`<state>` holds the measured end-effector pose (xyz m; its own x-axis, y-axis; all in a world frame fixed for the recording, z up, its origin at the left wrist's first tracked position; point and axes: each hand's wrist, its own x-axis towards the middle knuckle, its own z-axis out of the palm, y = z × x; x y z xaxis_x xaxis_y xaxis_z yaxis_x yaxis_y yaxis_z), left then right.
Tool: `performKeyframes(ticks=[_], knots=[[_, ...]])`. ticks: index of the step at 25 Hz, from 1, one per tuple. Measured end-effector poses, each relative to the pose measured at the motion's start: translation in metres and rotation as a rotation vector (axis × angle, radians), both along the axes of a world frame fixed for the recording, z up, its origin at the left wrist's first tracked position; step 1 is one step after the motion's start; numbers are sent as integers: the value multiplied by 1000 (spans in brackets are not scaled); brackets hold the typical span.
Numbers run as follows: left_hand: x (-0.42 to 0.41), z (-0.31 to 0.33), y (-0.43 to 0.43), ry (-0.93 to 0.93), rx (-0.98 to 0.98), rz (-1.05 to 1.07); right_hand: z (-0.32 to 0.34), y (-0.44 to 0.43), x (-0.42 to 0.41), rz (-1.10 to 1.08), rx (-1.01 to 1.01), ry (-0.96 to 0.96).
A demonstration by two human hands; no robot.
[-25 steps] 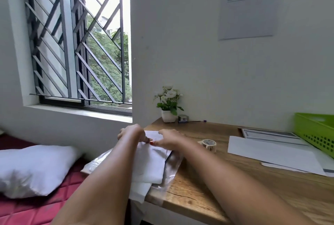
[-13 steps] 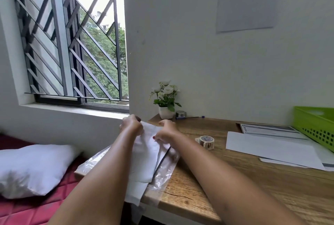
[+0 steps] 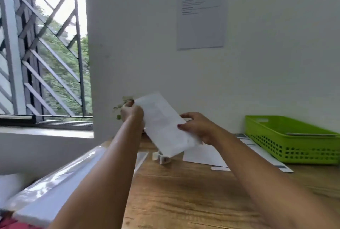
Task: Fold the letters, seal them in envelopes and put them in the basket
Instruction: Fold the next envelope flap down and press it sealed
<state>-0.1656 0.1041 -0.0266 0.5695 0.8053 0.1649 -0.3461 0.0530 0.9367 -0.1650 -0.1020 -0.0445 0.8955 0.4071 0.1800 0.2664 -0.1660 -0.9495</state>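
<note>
I hold a white envelope [image 3: 163, 125] up in the air above the wooden desk [image 3: 184, 192], tilted, with its long side running from upper left to lower right. My left hand [image 3: 131, 113] grips its upper left corner. My right hand [image 3: 197, 127] holds its right edge, thumb on the front. Loose letter sheets [image 3: 206, 155] lie flat on the desk under my right hand. The green basket [image 3: 294, 140] stands at the right by the wall, with something flat and pale inside it.
A roll of tape [image 3: 163, 158] sits on the desk just below the envelope. A clear plastic pack [image 3: 55, 182] of envelopes hangs over the desk's left edge. A small plant [image 3: 122, 104] is partly hidden behind my left hand. A printed sheet [image 3: 201, 13] hangs on the wall.
Both hands have pulled one envelope out of the plastic pack and lifted it up and to the right. The view has swung right, bringing the basket closer.
</note>
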Motion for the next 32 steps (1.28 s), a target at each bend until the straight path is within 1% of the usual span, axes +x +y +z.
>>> performKeyframes(ticks=[2,3,5,6,8,9,11,14,16,17,18,19,20,21,22,23,24,25,26,27,28,30,32], knots=[[18,-8,-50,39,24,-306,-9,-52,15,-182,36,15],[24,-13,-75,96,39,-480,-15,-75,20,-259,55,28],[31,-30,-117,269,92,-794,-29,-106,30,-384,64,46],[35,-39,-135,346,126,-911,-35,-116,35,-422,60,44],[39,-51,-152,423,167,-1027,-42,-125,44,-458,74,60],[40,-54,-154,411,160,-1032,-45,-127,46,-456,85,85],[41,-58,-147,309,164,-939,-48,-126,48,-372,111,150],[36,-71,-129,149,169,-663,-49,-118,38,-186,133,227],[30,-78,-125,118,218,-542,-48,-108,29,-192,121,174],[29,-79,-125,122,252,-523,-46,-104,25,-253,129,104],[29,-79,-128,127,277,-521,-43,-101,23,-343,149,-3],[28,-77,-132,143,309,-516,-40,-99,20,-446,166,-157],[28,-75,-136,172,350,-502,-36,-98,17,-556,147,-367],[28,-73,-139,198,385,-470,-32,-98,14,-645,70,-609],[28,-71,-140,216,416,-429,-29,-96,10,-679,-48,-845],[28,-70,-137,231,480,-376,-28,-93,6,-642,-177,-1026],[28,-67,-134,273,618,-305,-30,-89,2,-568,-320,-1127],[28,-66,-130,359,811,-190,-34,-83,-1,-503,-477,-1176],[28,-67,-123,431,968,-62,-40,-77,-3,-460,-626,-1208],[27,-67,-118,472,1028,28,-46,-72,-4,-429,-739,-1221],[25,-67,-114,485,1038,67,-50,-67,-4,-398,-797,-1214],[21,-68,-112,486,1082,14,-54,-62,-2,-305,-798,-1133],[17,-69,-113,483,1229,51,-56,-65,2,-166,-742,-984]])
